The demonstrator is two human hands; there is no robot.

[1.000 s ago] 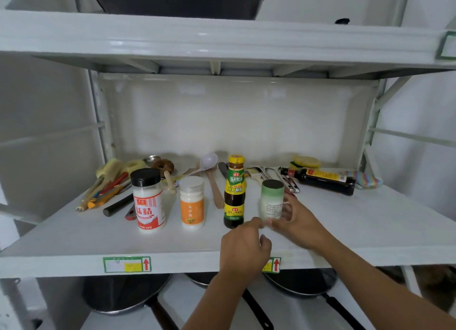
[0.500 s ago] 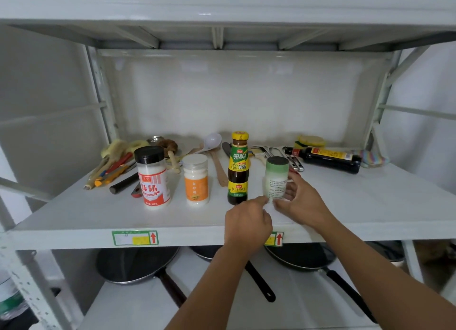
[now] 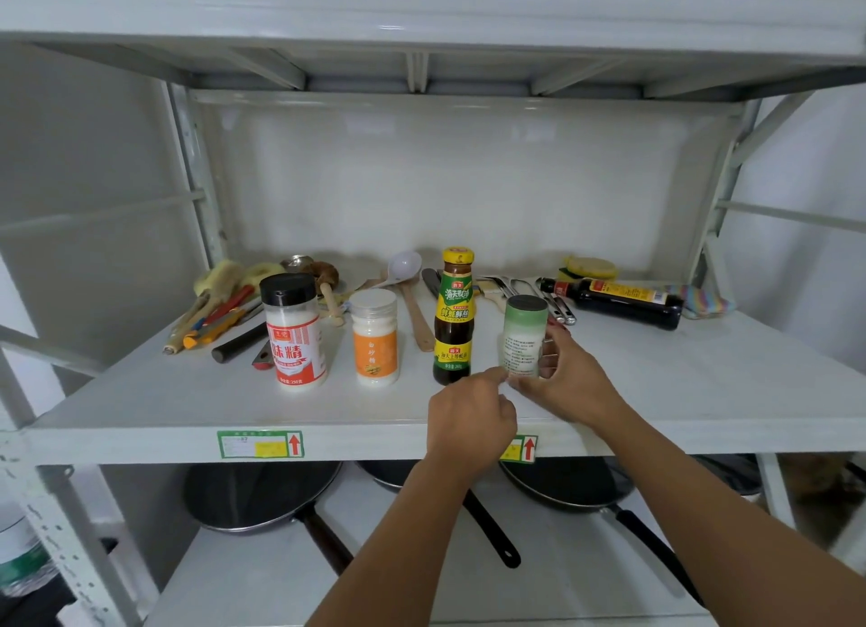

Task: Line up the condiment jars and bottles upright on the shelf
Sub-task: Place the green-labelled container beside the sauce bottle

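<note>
Green-capped jar is standing upright on the shelf, near the front edge, at the right end of a row. Right hand is wrapping around it from the right and behind, fingers curling on the far side, thumb at the base; the jar is firmly held. Left hand is sitting loosely curled just in front, its index fingertip touching the jar's lower left edge, holding nothing of its own.

Just beside the jar to the left, sauce bottle is standing upright, yellow cap, dark contents. Further left, orange-label jar, white cap, upright. Leftmost, black-capped jar, red-and-white label, upright. Gaps between the four are looking roughly even.

Behind and to the right, dark bottle is lying on its side, well apart from the row. Behind the row, utensils are lying loose, with a white ladle and wooden spatula between. Pans are resting on the level below.
</note>
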